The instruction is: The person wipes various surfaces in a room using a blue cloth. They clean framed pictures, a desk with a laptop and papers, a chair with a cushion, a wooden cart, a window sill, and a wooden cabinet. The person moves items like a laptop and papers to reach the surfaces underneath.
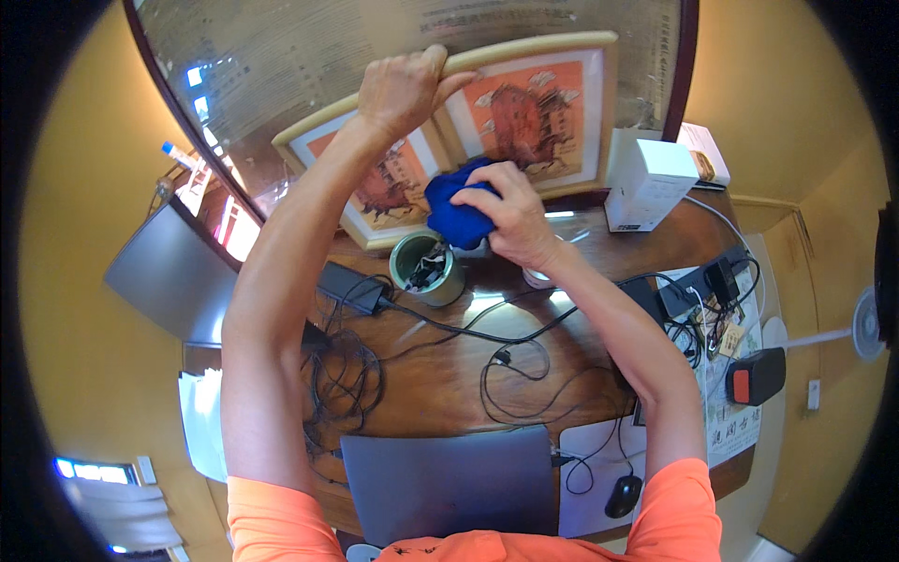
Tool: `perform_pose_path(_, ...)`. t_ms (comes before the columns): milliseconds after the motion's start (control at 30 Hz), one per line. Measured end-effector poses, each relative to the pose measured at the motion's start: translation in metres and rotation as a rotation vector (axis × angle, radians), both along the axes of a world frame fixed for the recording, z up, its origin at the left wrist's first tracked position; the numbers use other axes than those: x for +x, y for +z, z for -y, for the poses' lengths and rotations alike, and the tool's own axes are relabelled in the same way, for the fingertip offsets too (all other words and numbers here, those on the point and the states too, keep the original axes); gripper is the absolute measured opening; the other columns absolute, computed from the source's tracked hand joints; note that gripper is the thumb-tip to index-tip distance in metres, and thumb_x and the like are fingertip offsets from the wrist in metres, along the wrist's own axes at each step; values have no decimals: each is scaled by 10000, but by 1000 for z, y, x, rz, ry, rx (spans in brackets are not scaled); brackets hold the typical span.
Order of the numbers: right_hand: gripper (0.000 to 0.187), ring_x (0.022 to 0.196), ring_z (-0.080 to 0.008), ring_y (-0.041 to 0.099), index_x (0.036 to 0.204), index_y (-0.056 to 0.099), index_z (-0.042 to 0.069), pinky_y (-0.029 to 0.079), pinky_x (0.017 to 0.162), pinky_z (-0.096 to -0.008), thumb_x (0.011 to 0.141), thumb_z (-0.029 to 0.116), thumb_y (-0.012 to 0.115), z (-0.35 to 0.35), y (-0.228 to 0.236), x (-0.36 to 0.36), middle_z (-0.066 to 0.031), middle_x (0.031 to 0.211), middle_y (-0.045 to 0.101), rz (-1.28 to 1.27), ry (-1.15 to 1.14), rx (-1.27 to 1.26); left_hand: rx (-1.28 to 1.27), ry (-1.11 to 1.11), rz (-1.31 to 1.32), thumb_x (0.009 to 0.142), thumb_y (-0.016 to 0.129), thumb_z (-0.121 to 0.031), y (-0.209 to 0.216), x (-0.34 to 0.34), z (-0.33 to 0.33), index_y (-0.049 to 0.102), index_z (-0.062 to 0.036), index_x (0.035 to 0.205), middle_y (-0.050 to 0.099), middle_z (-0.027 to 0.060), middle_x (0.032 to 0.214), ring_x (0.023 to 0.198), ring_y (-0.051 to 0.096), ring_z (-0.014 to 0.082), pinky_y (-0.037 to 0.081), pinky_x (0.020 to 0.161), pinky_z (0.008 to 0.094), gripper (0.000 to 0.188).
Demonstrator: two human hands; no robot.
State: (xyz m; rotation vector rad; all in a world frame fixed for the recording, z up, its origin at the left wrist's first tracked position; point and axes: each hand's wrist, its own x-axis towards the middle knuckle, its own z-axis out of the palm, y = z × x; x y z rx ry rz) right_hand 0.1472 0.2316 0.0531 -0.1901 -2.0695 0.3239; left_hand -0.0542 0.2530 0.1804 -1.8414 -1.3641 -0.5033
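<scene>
My left hand (405, 92) is closed over the top edge of a pale wooden picture frame (526, 44), which leans at the back of the desk and holds two orange prints side by side. My right hand (510, 214) grips a bunched dark blue cloth (459, 208). The cloth lies against the lower middle of the frame, between the two prints; whether it touches the glass or the wood there is hidden. Just below the cloth stands a green cylindrical pot (427, 270) with dark small items inside. Part of a white round container (537, 277) shows beneath my right wrist.
A closed grey laptop (448, 487) and a black mouse (624, 496) lie at the near edge of the wooden desk. Tangled black cables (342, 379) and a power adapter (352, 288) spread across it. White boxes (653, 183) stand at the back right, a monitor (176, 272) at left.
</scene>
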Motion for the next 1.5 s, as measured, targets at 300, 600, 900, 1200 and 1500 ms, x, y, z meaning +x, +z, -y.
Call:
perform_pose_path(300, 505, 1066, -348, 585, 1057, 670, 91, 454, 959, -384, 618, -121, 539, -17, 34, 21, -154, 1073, 617, 106, 198, -358, 100, -12, -52, 872, 612, -540, 99, 4, 32, 559, -67, 755, 624, 175, 621, 572, 636, 375, 498, 505, 452, 491)
perform_pose_path(600, 488, 1080, -312, 615, 1063, 687, 55, 447, 977, -365, 649, -133, 512, -58, -4, -65, -158, 1051, 680, 405, 364, -352, 154, -48, -149, 861, 613, -562, 153, -10, 65, 538, -59, 704, 596, 173, 573, 550, 629, 363, 485, 487, 449, 532)
perform_pose_path(900, 631, 1237, -347, 482, 1359, 500, 175, 422, 1021, -447, 748, 95, 636, 14, -22, -265, -138, 1328, 516, 876, 539, -166, 212, -25, -177, 860, 602, -589, 179, -36, 79, 568, -34, 672, 594, 198, 587, 585, 642, 370, 505, 531, 440, 587)
perform_pose_path(1200, 496, 1188, -329, 536, 1267, 569, 253, 497, 933, -447, 792, 165, 682, 57, -40, -300, -99, 1243, 583, 1105, 474, 301, 179, -36, -233, 866, 602, -593, 180, -51, 85, 615, -14, 662, 596, 190, 586, 575, 646, 348, 511, 545, 415, 614)
perform_pose_path(1500, 416, 1070, -365, 621, 1184, 574, 158, 522, 845, -490, 786, 49, 631, 30, -41, -258, -144, 1098, 648, 1230, 476, 81, 173, -39, -158, 872, 615, -565, 171, -53, 86, 619, -14, 676, 598, 186, 580, 570, 653, 345, 514, 532, 407, 585)
